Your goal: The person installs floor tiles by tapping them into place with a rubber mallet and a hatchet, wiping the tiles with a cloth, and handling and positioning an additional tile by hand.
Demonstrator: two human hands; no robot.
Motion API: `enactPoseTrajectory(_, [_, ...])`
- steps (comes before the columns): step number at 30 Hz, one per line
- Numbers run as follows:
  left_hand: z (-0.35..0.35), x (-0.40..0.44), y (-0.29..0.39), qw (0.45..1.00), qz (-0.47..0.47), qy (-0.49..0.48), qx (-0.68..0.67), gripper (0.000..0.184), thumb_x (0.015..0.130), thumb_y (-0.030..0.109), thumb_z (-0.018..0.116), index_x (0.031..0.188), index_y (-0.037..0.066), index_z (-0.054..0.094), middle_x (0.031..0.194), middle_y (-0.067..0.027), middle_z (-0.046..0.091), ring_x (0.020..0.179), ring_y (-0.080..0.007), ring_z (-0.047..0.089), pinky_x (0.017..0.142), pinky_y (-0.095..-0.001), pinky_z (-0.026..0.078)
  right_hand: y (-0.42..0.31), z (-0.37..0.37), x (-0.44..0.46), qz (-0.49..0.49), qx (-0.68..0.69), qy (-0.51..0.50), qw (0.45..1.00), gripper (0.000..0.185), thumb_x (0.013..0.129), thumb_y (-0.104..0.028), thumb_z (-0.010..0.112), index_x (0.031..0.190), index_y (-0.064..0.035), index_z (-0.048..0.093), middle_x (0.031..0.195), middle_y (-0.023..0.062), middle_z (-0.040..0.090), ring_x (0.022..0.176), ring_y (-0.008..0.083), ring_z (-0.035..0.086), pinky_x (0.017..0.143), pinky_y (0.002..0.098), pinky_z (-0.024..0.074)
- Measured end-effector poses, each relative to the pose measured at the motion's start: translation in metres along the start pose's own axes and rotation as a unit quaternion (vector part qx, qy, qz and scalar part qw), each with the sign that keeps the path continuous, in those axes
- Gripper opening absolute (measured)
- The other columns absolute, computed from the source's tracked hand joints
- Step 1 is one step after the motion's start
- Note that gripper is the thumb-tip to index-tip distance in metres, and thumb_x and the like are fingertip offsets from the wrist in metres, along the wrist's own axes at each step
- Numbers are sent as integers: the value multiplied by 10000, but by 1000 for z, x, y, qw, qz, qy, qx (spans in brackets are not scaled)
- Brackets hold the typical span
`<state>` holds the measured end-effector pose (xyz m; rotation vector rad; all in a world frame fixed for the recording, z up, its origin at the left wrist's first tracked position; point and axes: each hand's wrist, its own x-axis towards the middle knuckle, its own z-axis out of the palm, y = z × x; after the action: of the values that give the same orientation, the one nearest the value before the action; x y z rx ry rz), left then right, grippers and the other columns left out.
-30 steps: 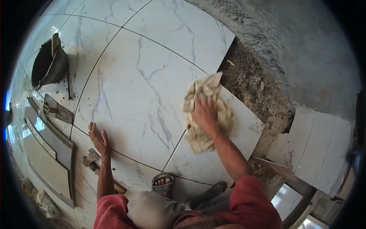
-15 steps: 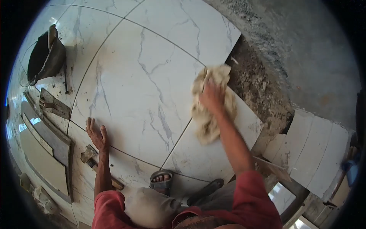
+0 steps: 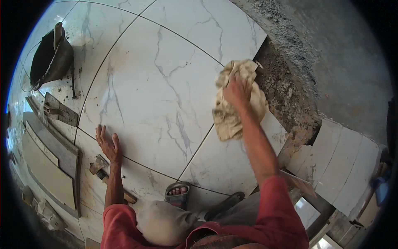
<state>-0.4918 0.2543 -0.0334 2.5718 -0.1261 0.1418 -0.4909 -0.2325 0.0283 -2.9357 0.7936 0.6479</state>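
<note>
My right hand (image 3: 238,92) presses into a crumpled, stained beige cloth (image 3: 230,124) with its fingers bunched in the folds. The cloth lies across a joint near the right edge of the white, grey-veined floor tiles (image 3: 137,83). My left hand (image 3: 109,144) rests on the tile surface at the left, fingers extended and holding nothing. Just below that hand lies a hammer (image 3: 98,165), its wooden handle partly hidden behind my forearm. Farther left is a flat trowel (image 3: 62,110) with a dirty blade.
A black bucket (image 3: 60,68) stands upper left, dirt crumbs around it. Cut tile pieces (image 3: 47,162) are stacked at the left. Beyond the tiles' right edge runs a strip of rubble (image 3: 284,95), then grey concrete (image 3: 348,62). White slabs (image 3: 342,162) lie at the right.
My right hand has pushed the cloth a little forward and to the right, and its folds have shifted. My left hand stays planted on the tile.
</note>
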Motion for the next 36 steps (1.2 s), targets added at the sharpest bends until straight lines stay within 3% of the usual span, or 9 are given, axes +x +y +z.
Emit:
enactPoseTrajectory(3, [0,0,-2,1000,4,-3,4,550,922,422,487,1325,52,425,1429,-177,362,1360,-360,266,1121,-495,165,-23,27,-77,-32,-45,23,998,638,836,-257,527,1400,-23,342,1450,171,345,1313,415,323,1060,586,249])
enactPoseTrajectory(11, [-1,-1,2,1000,2,3,-3,552,915,408,498,1324,45,428,1422,-185,364,1363,-358,259,1122,-494,154,3,15,32,-1,20,76,997,540,854,-278,511,1332,-37,436,1403,187,405,1296,419,344,1029,620,258])
enactPoseTrajectory(13, [0,3,0,1000,-6,15,6,549,914,404,498,1324,45,430,1424,-186,360,1365,-357,255,1123,-495,147,-41,16,-24,-61,-54,-26,996,526,858,-266,495,1331,-43,440,1422,189,379,1290,429,343,988,672,253])
enactPoseTrajectory(16, [-2,0,0,1000,5,-13,26,550,904,403,506,1324,56,432,1439,-175,341,1375,-353,239,1125,-499,131,-95,41,-75,-226,-68,47,970,499,858,-246,482,1314,-45,458,1419,185,373,1279,430,351,951,705,254])
enactPoseTrajectory(21, [-4,-1,-2,1000,9,-5,18,545,895,388,522,1323,62,434,1434,-177,347,1372,-356,246,1124,-498,136,-132,-19,56,-183,17,87,979,482,848,-177,467,1308,-32,461,1342,149,440,1182,364,444,962,610,319])
enactPoseTrajectory(25, [-5,1,-2,1000,6,0,4,545,888,372,529,1324,60,431,1430,-177,352,1369,-358,255,1126,-498,135,-141,21,-8,-201,-95,140,965,491,847,-172,473,1312,-15,455,1326,154,455,1191,358,441,906,547,358])
enactPoseTrajectory(29, [-3,4,-2,1000,1,-4,7,542,893,374,519,1325,60,428,1422,-185,356,1366,-355,257,1126,-496,133,-139,12,-38,-245,-105,131,955,487,843,-186,486,1295,-4,465,1330,168,449,1193,355,437,914,567,350])
enactPoseTrajectory(31, [-6,-3,-2,1000,-5,-15,7,550,889,378,528,1330,65,424,1426,-181,351,1369,-353,255,1130,-498,124,-147,-24,14,-142,-60,-3,988,508,846,-201,491,1307,8,452,1355,174,429,1224,361,410,945,595,323])
enactPoseTrajectory(36, [-5,2,-1,1000,-8,-8,-3,562,884,381,536,1335,67,416,1434,-179,337,1370,-355,250,1128,-501,126,-153,13,1,-167,-80,94,978,503,849,-192,483,1309,10,447,1370,176,417,1250,380,388,963,626,298])
